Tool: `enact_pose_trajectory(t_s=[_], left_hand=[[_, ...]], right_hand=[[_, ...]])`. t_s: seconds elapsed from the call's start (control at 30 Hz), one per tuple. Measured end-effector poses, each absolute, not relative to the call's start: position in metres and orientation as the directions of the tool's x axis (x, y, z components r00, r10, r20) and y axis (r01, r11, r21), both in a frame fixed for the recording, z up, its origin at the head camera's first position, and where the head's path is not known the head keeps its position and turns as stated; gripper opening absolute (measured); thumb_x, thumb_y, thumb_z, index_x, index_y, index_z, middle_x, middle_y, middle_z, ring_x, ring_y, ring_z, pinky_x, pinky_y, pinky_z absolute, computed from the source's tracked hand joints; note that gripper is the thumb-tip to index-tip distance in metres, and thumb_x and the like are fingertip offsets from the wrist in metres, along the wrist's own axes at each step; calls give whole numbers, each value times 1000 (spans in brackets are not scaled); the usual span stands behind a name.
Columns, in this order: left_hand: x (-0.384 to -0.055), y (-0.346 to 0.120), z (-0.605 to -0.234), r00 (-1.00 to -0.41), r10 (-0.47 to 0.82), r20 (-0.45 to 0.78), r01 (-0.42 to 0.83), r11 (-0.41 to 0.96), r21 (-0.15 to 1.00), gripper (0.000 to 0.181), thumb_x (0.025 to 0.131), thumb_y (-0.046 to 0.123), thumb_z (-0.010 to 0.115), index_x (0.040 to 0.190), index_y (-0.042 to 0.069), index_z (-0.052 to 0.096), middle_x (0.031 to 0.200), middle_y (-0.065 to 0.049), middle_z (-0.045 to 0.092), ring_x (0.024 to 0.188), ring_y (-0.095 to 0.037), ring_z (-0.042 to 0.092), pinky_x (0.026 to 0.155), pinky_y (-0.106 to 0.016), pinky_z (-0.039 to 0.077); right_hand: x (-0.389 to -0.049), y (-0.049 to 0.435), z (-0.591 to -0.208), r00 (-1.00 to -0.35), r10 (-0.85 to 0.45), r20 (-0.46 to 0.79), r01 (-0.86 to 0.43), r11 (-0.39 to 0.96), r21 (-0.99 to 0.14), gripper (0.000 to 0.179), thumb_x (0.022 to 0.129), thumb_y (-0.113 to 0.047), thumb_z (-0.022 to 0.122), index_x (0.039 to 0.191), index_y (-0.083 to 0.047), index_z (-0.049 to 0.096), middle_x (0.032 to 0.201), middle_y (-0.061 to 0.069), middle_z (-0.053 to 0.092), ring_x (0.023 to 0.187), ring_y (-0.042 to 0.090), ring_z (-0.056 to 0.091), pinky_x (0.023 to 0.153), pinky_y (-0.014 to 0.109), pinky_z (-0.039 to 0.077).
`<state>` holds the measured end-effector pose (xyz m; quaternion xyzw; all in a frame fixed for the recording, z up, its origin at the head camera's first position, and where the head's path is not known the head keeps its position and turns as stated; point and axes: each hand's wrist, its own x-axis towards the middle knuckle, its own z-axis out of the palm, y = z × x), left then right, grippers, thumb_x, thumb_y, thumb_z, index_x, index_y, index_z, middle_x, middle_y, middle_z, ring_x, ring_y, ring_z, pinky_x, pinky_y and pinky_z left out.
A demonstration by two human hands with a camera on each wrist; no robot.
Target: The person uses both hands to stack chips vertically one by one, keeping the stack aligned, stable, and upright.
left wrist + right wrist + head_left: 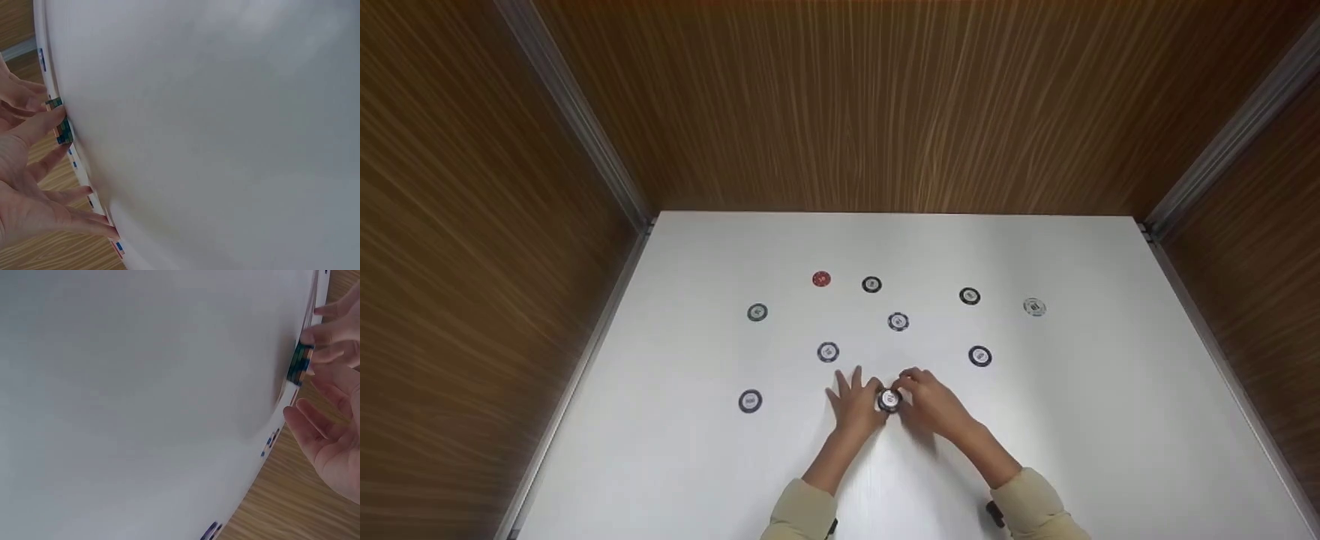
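A short stack of poker chips (pixel 889 400) stands on the white table (pixel 1072 450) near its front middle. My left hand (pixel 859 394) lies flat beside the stack's left side with fingers spread, its thumb against the chips. My right hand (pixel 911 390) curls round the stack from the right. The left wrist view shows the stack (pixel 62 122) edge-on, with the left hand (pixel 50 169) touching it. The right wrist view has the stack (pixel 301 363) under the fingertips of the right hand (pixel 306 377), the thumb a little apart.
Several single chips lie scattered behind the hands: a red chip (pixel 821 279), black chips (pixel 871 284) (pixel 970 296), a white chip (pixel 1034 307), dark ones (pixel 828 352) (pixel 979 356) (pixel 750 400). Wooden walls (pixel 885 112) close in the table on three sides.
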<state>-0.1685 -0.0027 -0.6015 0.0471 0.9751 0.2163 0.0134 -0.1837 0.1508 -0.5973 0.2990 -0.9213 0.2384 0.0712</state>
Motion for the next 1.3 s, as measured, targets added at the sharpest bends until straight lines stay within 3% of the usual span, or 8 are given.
enact_pose_trajectory(t_s=[0.43,0.63,1.07,1.3], left_hand=[[-168,-2,-603,-996,90,0,80,880,468,36,67,23,80,96,11,64,131,-24,42,122,-57,23,91,-71,22],[-169,-2,-603,-996,93,-4,80,876,475,37,67,23,79,98,10,64,131,-25,41,123,-57,22,91,-72,21],[-168,-2,-603,-995,94,-38,65,875,480,36,67,23,80,97,13,63,134,-24,40,124,-55,21,92,-71,20],[-169,-2,-603,-995,87,-46,56,886,459,35,68,26,79,97,14,63,134,-22,40,125,-54,21,93,-70,20]], right_hand=[[-202,209,-585,-922,-322,215,-386,814,-434,24,74,1,72,96,-1,64,106,18,56,99,36,53,83,45,47],[-209,235,-586,-948,-238,213,-306,868,-392,25,75,1,70,98,1,63,110,22,54,101,41,51,73,50,49],[-214,262,-594,-990,-142,12,-136,916,-376,38,85,-5,58,122,3,54,129,30,42,115,51,39,84,61,40],[-218,263,-598,-979,-194,61,-202,899,-388,39,83,-2,58,122,1,54,126,29,46,112,49,43,82,59,42]])
